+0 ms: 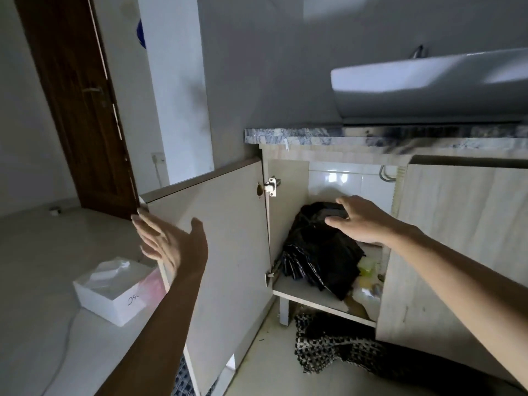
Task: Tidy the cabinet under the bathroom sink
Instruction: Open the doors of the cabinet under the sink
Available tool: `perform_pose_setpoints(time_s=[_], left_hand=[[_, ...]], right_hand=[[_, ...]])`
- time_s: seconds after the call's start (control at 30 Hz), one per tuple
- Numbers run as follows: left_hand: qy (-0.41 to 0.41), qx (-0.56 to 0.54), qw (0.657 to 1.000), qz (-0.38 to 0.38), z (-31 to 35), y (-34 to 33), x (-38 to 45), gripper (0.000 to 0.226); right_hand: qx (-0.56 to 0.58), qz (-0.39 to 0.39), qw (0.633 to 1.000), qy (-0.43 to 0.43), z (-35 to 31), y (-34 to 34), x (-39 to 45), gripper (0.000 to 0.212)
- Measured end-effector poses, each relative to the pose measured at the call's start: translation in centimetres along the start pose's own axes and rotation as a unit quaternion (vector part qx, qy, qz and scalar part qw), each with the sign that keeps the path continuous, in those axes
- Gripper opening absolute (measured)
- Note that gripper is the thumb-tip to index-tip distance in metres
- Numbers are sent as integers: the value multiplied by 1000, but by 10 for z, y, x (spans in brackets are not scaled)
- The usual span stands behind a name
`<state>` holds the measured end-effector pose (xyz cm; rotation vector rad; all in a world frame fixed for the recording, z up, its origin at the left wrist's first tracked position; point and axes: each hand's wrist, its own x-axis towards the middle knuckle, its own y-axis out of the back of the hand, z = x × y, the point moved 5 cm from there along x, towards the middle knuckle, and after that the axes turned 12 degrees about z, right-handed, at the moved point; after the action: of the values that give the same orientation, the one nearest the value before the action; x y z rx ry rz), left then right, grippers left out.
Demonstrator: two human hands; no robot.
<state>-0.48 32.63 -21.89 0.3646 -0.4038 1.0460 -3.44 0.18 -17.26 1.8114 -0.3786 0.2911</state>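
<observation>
Cabinet (288,224) under the sink (428,90) stands with both doors swung out. On its shelf, left of centre, a heap of black fabric (323,247), slumped and creased, one end pleated with pale stripes. Looks soft and light, no stiffness; likely to sag and trail if lifted by one corner, and it may drag the small yellowish bottles (367,270) packed just beside it on the right. Best taken from the top, where it bunches, gathering a good fold, or scooped from beneath.

Right hand (360,218) reaches into the opening, palm down, fingers (343,202) spread and laid over the top of the heap; touching or just short, cannot tell; not yet curled round it.

Left hand (171,244) held up flat by the outer edge of the left door (228,238), fingers straight, close together, holding nothing.
</observation>
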Motion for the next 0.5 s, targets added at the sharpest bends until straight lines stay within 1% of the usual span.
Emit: perform_pose_setpoints(time_s=[0.07,0.13,0.17,0.23,0.3,0.33,0.4,0.43,0.47,0.5], left_hand=[[-103,-5,995,8,31,-7,-25,95],[-194,-47,979,-23,69,-21,-58,93],[-221,-71,971,-57,85,-31,-76,91],[-242,-104,952,-159,110,-59,-109,87],[-230,-129,922,-283,127,-95,-144,84],[-203,-136,900,-361,133,-114,-164,81],[-142,-128,842,-504,144,-150,-206,73],[-122,-111,816,-554,147,-167,-227,70],[-103,-99,793,-593,149,-183,-246,73],[-90,-88,774,-620,150,-197,-263,82]], right_hand=[[-4,-4,1000,-23,26,6,-3,67],[-17,2,999,-36,47,14,-4,66],[-31,6,999,-41,58,19,-4,63],[-72,20,996,-45,81,30,-2,58],[-128,45,989,-51,108,47,0,53],[-166,63,983,-50,120,56,0,52],[-242,109,963,-40,142,73,2,54],[-270,130,954,-33,152,80,3,55],[-291,142,945,-31,161,85,4,56],[-306,147,940,-32,170,88,5,58]])
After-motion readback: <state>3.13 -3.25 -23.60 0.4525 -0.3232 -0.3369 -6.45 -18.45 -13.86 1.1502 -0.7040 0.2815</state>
